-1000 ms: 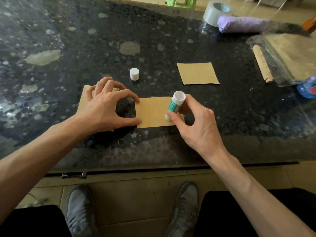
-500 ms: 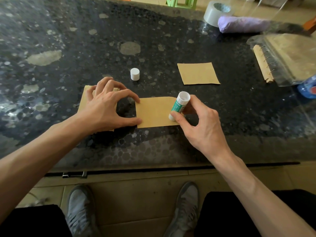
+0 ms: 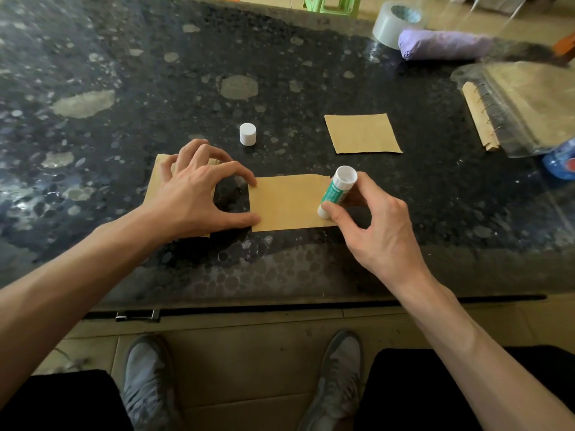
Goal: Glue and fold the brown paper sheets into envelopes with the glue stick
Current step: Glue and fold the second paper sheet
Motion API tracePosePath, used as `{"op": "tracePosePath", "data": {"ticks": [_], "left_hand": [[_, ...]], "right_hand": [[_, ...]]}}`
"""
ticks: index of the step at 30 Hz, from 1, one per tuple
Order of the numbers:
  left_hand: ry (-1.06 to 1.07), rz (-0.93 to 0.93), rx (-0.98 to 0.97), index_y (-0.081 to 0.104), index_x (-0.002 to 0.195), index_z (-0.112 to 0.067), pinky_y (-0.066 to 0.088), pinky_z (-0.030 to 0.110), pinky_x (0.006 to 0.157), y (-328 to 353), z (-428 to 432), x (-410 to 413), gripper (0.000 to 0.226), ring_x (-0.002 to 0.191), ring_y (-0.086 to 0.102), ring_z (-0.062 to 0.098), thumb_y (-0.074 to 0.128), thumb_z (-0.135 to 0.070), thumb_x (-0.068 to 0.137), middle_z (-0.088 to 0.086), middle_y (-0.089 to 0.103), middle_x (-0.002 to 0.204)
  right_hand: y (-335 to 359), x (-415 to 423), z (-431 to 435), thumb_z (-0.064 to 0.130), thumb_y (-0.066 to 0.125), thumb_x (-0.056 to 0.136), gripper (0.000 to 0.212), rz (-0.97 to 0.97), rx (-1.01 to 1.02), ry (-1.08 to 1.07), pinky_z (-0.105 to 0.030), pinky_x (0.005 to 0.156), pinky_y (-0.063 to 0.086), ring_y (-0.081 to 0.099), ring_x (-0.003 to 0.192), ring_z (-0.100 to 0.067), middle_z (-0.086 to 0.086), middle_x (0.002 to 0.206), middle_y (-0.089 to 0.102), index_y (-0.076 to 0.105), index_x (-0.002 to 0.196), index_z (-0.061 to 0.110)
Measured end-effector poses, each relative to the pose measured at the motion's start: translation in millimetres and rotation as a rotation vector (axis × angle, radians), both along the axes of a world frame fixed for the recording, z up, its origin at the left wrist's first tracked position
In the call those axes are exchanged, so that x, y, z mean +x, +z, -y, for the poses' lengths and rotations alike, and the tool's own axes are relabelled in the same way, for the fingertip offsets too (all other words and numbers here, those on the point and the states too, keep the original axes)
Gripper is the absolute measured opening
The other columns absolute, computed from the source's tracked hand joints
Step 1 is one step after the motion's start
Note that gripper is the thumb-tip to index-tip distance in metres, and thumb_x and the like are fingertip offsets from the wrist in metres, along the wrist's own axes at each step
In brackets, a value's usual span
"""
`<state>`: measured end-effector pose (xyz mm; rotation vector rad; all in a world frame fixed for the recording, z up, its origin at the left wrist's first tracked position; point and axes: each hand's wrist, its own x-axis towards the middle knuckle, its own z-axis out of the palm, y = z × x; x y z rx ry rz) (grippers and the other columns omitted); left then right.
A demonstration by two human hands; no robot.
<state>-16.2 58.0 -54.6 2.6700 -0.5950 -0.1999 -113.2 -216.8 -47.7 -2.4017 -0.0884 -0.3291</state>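
Observation:
A brown paper sheet [image 3: 289,202] lies near the front edge of the dark stone table [image 3: 155,73]. My right hand [image 3: 373,225] grips a green and white glue stick [image 3: 337,189], tilted with its lower end on the sheet's right edge. My left hand [image 3: 193,188] presses the sheet's left edge with index fingertip and thumb tip, fingers spread. Under that hand lies another brown paper piece [image 3: 155,178]. A third brown sheet [image 3: 362,133] lies apart at the back right. The white glue cap [image 3: 248,134] stands upright behind my left hand.
At the right edge lie a spiral-bound pad in clear plastic [image 3: 522,107] and a blue bottle top [image 3: 560,158]. A tape roll [image 3: 395,21] and a purple bundle [image 3: 445,43] sit at the back right. My shoes show on the floor below the table edge.
My right hand has shifted the glue stick slightly to the right along the sheet's right side. My left hand has stayed pressing the sheet's left edge.

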Motion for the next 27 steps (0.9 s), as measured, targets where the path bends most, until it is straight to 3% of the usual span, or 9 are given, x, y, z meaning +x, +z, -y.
{"op": "tracePosePath", "data": {"ticks": [21, 23, 27], "left_hand": [[-0.006, 0.011, -0.007, 0.059, 0.119, -0.058, 0.01, 0.053, 0.12, 1.3, 0.3, -0.7, 0.069, 0.153, 0.008, 0.016, 0.062, -0.091, 0.059, -0.014, 0.04, 0.136], [-0.005, 0.015, -0.008, 0.059, 0.119, -0.059, 0.011, 0.053, 0.12, 0.5, -0.4, -0.6, 0.071, 0.152, 0.009, 0.015, 0.06, -0.093, 0.058, -0.014, 0.04, 0.135], [-0.007, 0.031, 0.001, 0.058, 0.119, -0.06, 0.013, 0.052, 0.119, -0.1, -0.5, -0.3, 0.077, 0.151, 0.011, 0.014, 0.052, -0.1, 0.054, -0.015, 0.04, 0.134]], "right_hand": [[2.7, -0.8, 5.9, 0.03, 0.072, 0.097, 0.033, -0.014, 0.006, -0.043, -0.002, 0.086, 0.046, 0.063, 0.104, 0.0, 0.013, 0.113, 0.068, 0.064, 0.125, 0.014], [2.1, 0.2, 8.5, 0.028, 0.073, 0.097, 0.029, -0.03, 0.11, -0.087, -0.01, 0.087, 0.051, 0.068, 0.102, 0.0, 0.014, 0.109, 0.07, 0.065, 0.121, 0.015], [9.5, 1.6, 13.8, 0.018, 0.072, 0.098, 0.022, -0.038, 0.672, -0.298, -0.027, 0.096, 0.058, 0.072, 0.105, -0.005, 0.007, 0.106, 0.075, 0.069, 0.12, 0.016]]}}
